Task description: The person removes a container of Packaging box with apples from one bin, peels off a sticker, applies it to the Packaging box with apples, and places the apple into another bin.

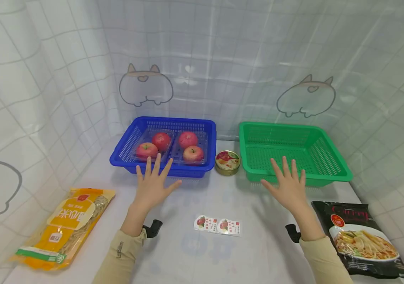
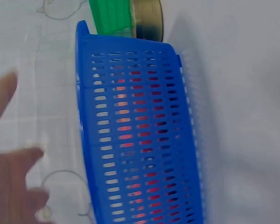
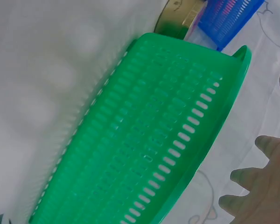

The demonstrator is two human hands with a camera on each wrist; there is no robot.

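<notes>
Spread wide, my left hand (image 1: 152, 189) hovers in front of the blue basket (image 1: 168, 172), holding nothing. Inside that basket are two clear plastic trays with red apples (image 1: 188, 140). My right hand (image 1: 288, 189), its fingers also spread, is held before the green basket (image 1: 294, 127), in which nothing is seen. A round gold tin (image 1: 227, 162) with a fruit label stands between the baskets. On the table between my forearms lie two white labels (image 1: 217, 225) with red fruit pictures. Both wrist views show the hands apart from the basket walls.
To the left lies a yellow bag of dried noodles (image 1: 67, 227). A black noodle packet (image 1: 360, 238) lies at the right, beside my right forearm. White checked sheeting (image 1: 223, 71) with cartoon outlines hangs behind the baskets and along both sides of the white table (image 1: 202, 260).
</notes>
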